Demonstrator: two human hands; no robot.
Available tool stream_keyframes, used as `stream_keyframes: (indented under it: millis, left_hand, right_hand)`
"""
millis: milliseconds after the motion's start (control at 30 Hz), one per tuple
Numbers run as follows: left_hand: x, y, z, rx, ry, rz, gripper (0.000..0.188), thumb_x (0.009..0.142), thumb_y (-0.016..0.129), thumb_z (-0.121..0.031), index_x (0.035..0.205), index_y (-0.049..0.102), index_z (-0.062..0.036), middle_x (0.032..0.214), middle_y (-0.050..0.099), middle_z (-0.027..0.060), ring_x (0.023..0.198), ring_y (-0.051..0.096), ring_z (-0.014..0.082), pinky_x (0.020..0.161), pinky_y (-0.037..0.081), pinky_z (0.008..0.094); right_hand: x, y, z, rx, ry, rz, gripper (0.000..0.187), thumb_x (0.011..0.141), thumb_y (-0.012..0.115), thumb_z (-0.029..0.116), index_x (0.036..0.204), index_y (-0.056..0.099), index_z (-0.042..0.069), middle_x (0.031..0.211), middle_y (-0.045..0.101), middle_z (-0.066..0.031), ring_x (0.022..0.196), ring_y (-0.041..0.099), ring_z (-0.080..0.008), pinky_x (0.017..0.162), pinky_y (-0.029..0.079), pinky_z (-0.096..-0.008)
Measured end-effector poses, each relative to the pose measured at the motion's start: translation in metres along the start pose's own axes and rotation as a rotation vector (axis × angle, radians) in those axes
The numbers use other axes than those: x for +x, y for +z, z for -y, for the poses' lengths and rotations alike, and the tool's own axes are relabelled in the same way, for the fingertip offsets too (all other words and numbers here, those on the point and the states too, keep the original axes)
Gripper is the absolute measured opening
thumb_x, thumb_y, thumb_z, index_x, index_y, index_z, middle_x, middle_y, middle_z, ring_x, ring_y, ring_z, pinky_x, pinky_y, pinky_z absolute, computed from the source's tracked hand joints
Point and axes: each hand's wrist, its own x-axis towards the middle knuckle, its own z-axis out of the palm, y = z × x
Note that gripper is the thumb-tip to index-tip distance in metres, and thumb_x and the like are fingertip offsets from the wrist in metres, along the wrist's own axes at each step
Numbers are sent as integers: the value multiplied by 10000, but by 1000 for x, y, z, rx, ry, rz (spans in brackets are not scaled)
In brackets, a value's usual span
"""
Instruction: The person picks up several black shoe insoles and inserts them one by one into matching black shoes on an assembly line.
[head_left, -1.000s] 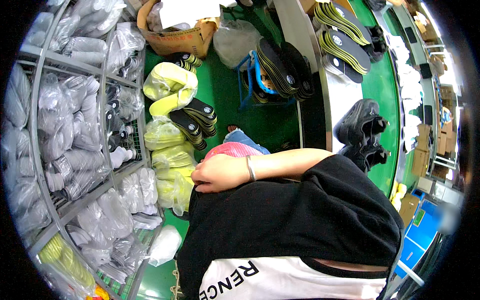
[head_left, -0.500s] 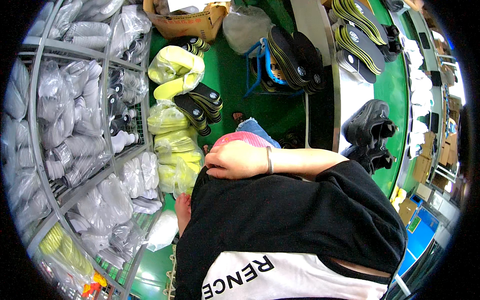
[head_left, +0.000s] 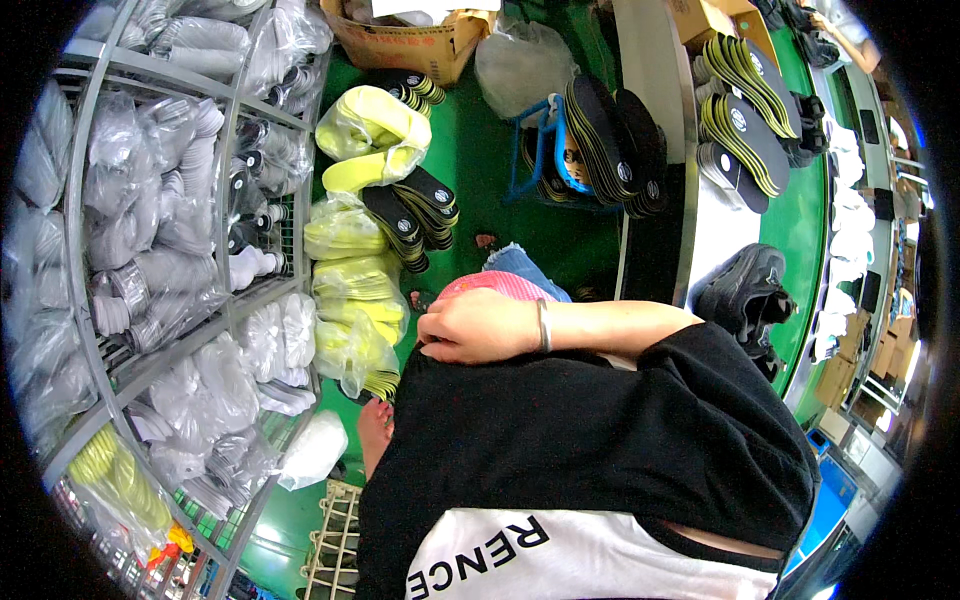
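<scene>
My right hand (head_left: 480,326), with a silver bracelet at its wrist, lies across my front against the black shirt (head_left: 580,420). Its fingers are curled, and whatever they may hold is hidden. Pink checked fabric (head_left: 500,287) shows just beyond its knuckles, above my blue jeans (head_left: 530,268). Low at my left side, part of my left hand (head_left: 375,432) pokes out past the shirt. Its fingers are mostly hidden. Closest to it are bagged yellow-green insoles (head_left: 350,345) piled beside the rack.
A metal rack (head_left: 225,190) of bagged grey insoles lines the left. Ahead stand a cardboard box (head_left: 415,45) and a blue stool (head_left: 540,150) near stacked black insoles (head_left: 600,140). On the right, a bench (head_left: 660,150) bears more insoles and black shoes (head_left: 745,290). A cream wire basket (head_left: 335,545) sits lower left.
The view has shifted, so the insoles, stool and box ahead appear farther right, and more of the wire basket shows. My right hand keeps its curled pose against the shirt.
</scene>
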Motion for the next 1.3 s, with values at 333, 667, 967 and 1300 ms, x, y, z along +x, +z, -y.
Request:
stream_keyframes:
  millis: [333, 667, 967, 1300]
  left_hand:
    - [28, -11, 34, 187, 169, 65, 165, 795, 490, -277, 856, 494, -124, 762, 509, -12, 659, 488, 136, 551, 374, 287]
    - [35, 11, -27, -378, -99, -276, 237, 827, 489, -289, 922, 476, -72, 774, 518, 27, 645, 513, 123, 519, 406, 266]
    - [48, 130, -143, -288, -541, -444, 172, 834, 485, -199, 829, 487, -27, 695, 511, 56, 586, 492, 120, 478, 394, 253]
    - [158, 209, -286, -287, -446, -247, 392, 833, 507, -296, 1083, 459, 1, 968, 552, 97, 814, 535, 157, 698, 415, 290]
  right_hand:
    - [32, 0, -40, 71, 237, -230, 211, 747, 495, 244, 826, 553, 57, 764, 586, -139, 712, 563, -321, 639, 451, -395]
    - [97, -41, -200, 162, 692, -476, 233, 759, 517, 237, 836, 563, 22, 749, 592, -174, 711, 582, -311, 638, 461, -352]
    - [236, -107, -455, -38, 1025, -373, 320, 772, 496, 263, 915, 535, -20, 878, 574, -213, 827, 552, -344, 731, 446, -379]
    - [388, -103, -599, -192, 942, -389, 460, 785, 502, 360, 1061, 446, -3, 1034, 480, -197, 936, 501, -338, 757, 446, -390]
